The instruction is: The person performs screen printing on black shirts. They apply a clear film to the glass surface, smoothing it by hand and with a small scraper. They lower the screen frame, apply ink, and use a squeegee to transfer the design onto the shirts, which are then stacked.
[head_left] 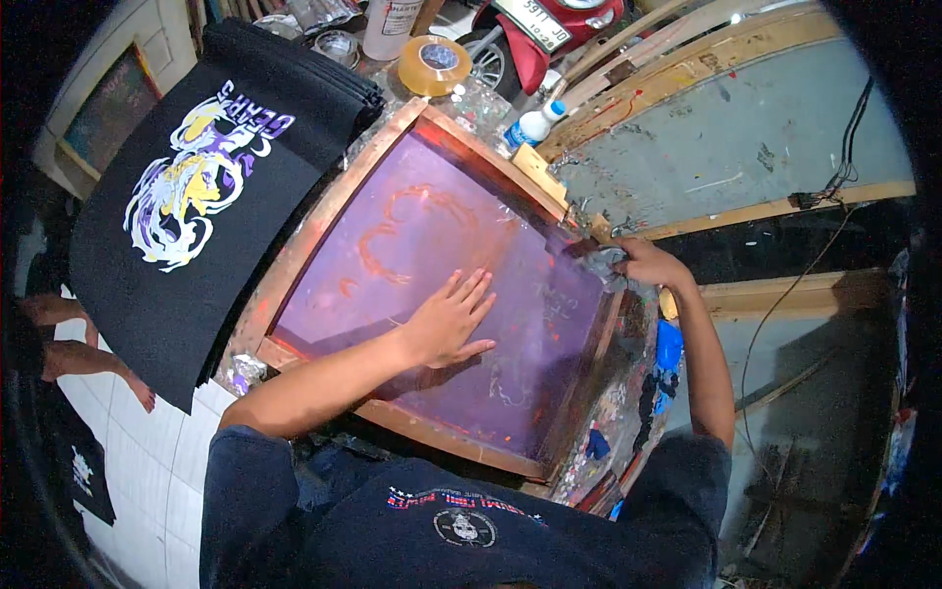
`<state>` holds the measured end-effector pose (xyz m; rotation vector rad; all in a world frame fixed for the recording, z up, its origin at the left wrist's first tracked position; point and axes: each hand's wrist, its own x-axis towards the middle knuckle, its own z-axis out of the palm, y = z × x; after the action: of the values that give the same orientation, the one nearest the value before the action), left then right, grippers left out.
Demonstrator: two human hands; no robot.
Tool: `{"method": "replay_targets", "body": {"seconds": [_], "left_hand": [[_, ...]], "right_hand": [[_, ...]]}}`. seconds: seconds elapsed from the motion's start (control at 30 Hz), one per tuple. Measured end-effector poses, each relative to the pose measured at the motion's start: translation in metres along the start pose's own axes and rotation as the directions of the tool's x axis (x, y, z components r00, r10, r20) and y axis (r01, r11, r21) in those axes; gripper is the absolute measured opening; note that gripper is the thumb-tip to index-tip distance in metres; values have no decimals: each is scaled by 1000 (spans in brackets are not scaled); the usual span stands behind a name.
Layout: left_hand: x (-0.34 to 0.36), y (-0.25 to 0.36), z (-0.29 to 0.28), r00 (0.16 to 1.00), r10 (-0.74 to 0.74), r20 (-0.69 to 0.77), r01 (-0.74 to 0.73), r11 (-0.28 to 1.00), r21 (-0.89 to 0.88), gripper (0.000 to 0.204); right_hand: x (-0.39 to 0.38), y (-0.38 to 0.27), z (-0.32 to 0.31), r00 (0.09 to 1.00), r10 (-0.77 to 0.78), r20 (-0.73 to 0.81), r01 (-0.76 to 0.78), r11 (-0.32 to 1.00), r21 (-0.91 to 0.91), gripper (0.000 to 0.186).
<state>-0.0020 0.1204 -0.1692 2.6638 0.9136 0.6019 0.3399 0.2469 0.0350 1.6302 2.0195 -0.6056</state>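
A wooden-framed printing screen [446, 452] lies tilted in front of me, its purple mesh [530, 393] marked with reddish curved stains. My left hand [446, 319] rests open on the middle of the mesh, palm down and fingers stretched out. At the far right corner of the frame, my right hand [653, 263] is closed on a crumpled grey rag [599, 261]. The rag lies against the frame's edge, and the fingers partly hide it.
Left of the screen lies a stack of black shirts [294, 88] with a coloured print. Beyond stand a tape roll [435, 65], a small bottle [535, 125] and a red motorcycle [579, 29]. Cables [839, 182] hang at right. Another person's bare legs [93, 353] show at left.
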Motion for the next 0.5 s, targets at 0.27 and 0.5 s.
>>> {"method": "replay_targets", "body": {"seconds": [0.27,0.5], "left_hand": [[2,1,2,999,19,-27,-18,999,45,78],[-1,0,0,1000,4,-12,-3,998,55,78]], "right_hand": [[35,26,44,959,208,-194,-71,836,545,81],[35,-34,39,904,292,-313,-118,873,473,97]]}}
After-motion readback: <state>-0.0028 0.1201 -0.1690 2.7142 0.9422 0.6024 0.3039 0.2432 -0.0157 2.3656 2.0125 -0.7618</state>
